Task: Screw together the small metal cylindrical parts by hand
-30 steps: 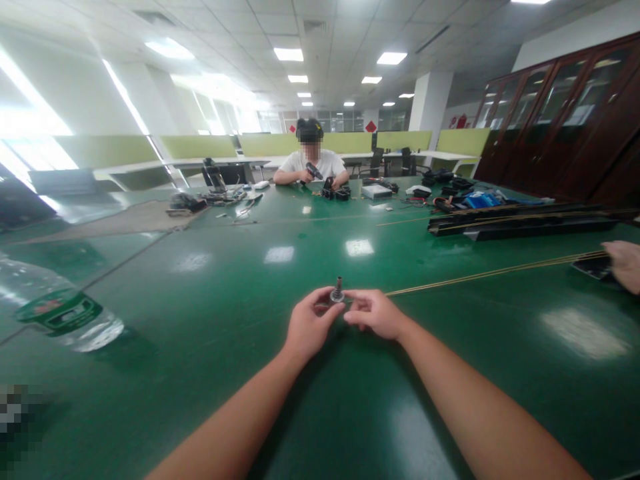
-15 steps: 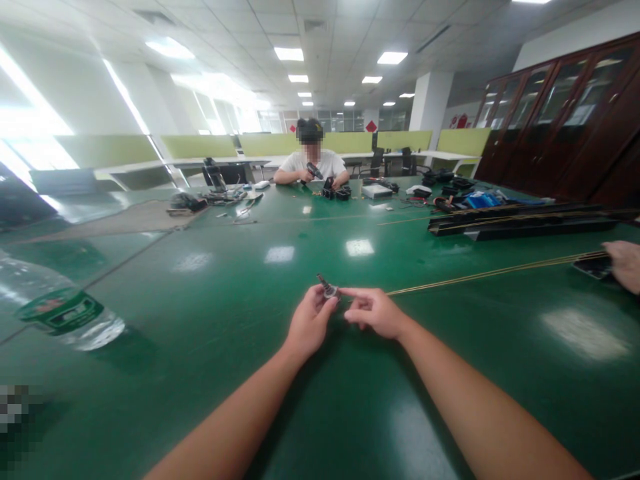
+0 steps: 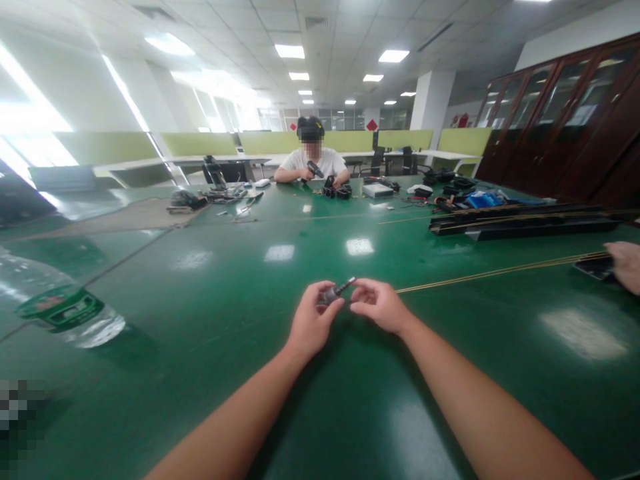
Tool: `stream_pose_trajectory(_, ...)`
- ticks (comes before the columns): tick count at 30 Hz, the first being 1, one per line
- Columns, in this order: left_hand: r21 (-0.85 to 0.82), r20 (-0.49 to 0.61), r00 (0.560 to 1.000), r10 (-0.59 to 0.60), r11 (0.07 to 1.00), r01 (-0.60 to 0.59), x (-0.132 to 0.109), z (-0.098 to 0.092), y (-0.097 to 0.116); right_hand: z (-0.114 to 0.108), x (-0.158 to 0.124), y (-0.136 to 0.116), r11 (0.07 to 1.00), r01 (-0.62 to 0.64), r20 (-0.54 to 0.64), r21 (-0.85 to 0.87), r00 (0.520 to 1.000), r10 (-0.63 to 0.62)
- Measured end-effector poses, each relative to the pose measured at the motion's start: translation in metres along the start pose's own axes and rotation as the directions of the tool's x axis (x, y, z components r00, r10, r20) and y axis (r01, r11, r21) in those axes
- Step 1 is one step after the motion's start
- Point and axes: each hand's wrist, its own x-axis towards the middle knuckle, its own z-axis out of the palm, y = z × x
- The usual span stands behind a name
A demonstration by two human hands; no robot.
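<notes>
My left hand point(image 3: 311, 321) is closed around a small grey metal part point(image 3: 331, 295), pinched between thumb and fingers. The part has a thick round body and a thin shank with a bright tip that points up and to the right; its exact kind is too small to make out. Just to the right, my right hand point(image 3: 383, 307) has curled fingers, with thumb and index finger apart. Its index fingertip is beside the shank's tip; whether they touch I cannot tell. Both hands are over the green table point(image 3: 210, 387).
Thin yellowish rods point(image 3: 500, 272) run right toward another person's hand point(image 3: 625, 265). Long black channels point(image 3: 525, 223) lie behind them. A clear bottle point(image 3: 65, 310) is at left. Across the table, a person in a white shirt point(image 3: 325, 163) holds a power drill point(image 3: 315, 170).
The metal part has been turned in my left hand, its shank swinging from up-left to up-right. My right index finger, earlier stretched against the part's body, is now bent beside the shank tip.
</notes>
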Motion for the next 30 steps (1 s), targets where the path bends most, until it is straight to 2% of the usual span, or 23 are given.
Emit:
stream_pose_trajectory(3,0.066,-0.002,0.999,0.036,0.997,-0.036,-0.0005,-0.0002,0.001,0.0001,0.0013,0.0033,1.0,0.008,-0.014,-0.018,1.0,-0.008)
stream_pose_trajectory(12,0.082,0.088,0.993,0.074,0.993,-0.081,-0.0015,0.0,0.0017,-0.0001,0.0026,0.0083,0.997,0.039,-0.021,-0.064,0.999,-0.04)
stream_pose_trajectory(18,0.09,0.146,0.983,0.11,0.988,-0.123,-0.0032,0.0005,0.005,0.0008,0.0016,0.0075,0.996,0.056,0.024,-0.066,0.998,-0.054)
stream_pose_trajectory(23,0.058,0.127,0.99,0.056,0.996,-0.064,-0.004,0.0013,0.0039,0.0005,-0.0002,0.0029,0.997,0.064,0.035,-0.051,0.997,-0.063)
stream_pose_trajectory(30,0.071,0.113,0.991,0.07,0.994,-0.079,-0.0036,0.0013,0.0032,-0.0032,0.0004,-0.0003,0.993,0.074,0.027,-0.088,0.997,-0.072)
